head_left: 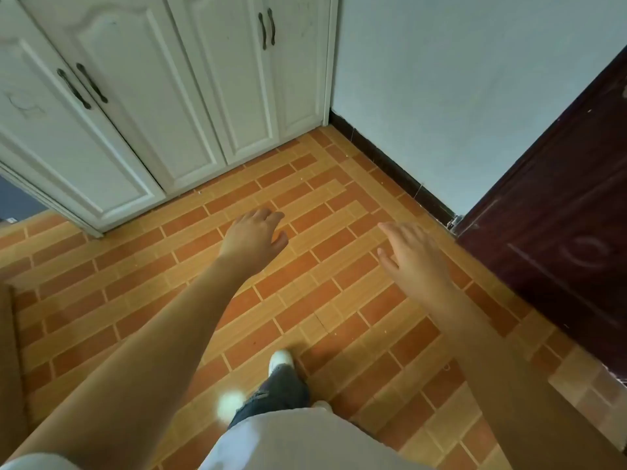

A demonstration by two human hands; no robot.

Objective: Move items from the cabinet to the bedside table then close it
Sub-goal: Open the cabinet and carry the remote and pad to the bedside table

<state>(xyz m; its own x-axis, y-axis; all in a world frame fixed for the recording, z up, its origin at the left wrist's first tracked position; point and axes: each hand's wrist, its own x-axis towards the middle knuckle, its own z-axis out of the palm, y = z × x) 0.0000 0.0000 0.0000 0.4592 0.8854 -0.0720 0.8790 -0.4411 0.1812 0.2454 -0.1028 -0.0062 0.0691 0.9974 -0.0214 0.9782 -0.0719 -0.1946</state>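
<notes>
The floor (305, 300) is orange and tan brick-pattern tile. On it stand the white cabinet (142, 106), doors closed, and, near the cabinet, a white shoe (280, 360).

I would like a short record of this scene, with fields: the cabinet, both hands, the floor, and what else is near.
cabinet: white cabinet, all visible doors shut, dark handles in pairs
left hand: held out over the floor, fingers relaxed, holds nothing
right hand: held out over the floor, fingers straight, holds nothing
floor: orange and tan brick-pattern tiles
near: dark door at right, pale wall behind
items: none in view
bedside table: not clearly in view
</notes>
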